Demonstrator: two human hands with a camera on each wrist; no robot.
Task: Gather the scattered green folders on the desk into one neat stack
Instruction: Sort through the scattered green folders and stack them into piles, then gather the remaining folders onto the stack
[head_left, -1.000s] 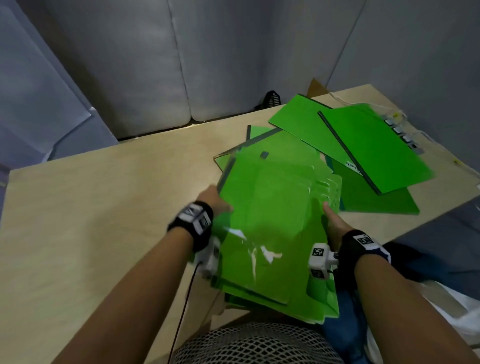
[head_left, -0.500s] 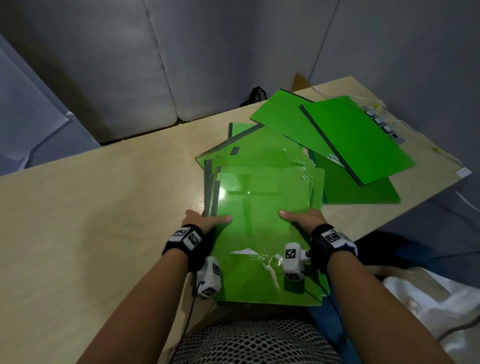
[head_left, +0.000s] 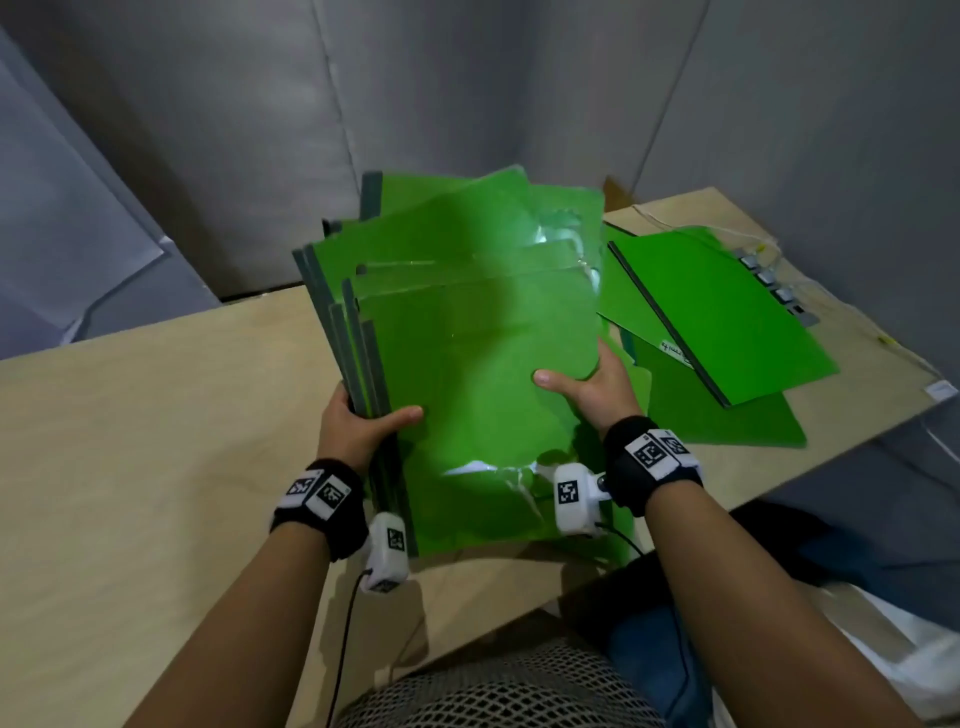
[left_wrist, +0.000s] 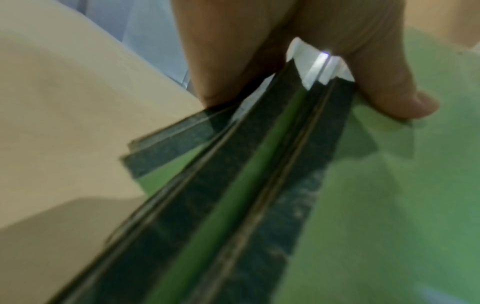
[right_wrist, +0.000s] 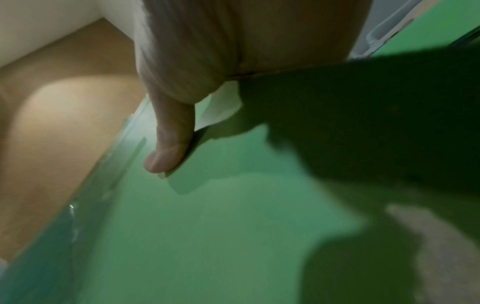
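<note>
A bundle of several green folders (head_left: 467, 364) with dark grey spines is tilted up off the desk, its lower edge near the desk's front edge. My left hand (head_left: 358, 426) grips the spine side, thumb on the top cover; the left wrist view shows the same green folders (left_wrist: 259, 195) fanned at their spines. My right hand (head_left: 592, 389) grips the right edge, thumb on the cover, and the right wrist view shows that thumb on the green folders (right_wrist: 207, 226). More green folders (head_left: 722, 317) lie flat on the desk at the right.
The wooden desk (head_left: 156, 441) runs wide to the left of the bundle. A power strip with cables (head_left: 774, 283) lies along the far right edge. Grey partition panels (head_left: 467, 104) close the back. Desk's front edge is close to my body.
The bundle lay flat under both hands half a second ago; now both hands have lifted and tilted it upright, and more folders are in it, their top edges uneven.
</note>
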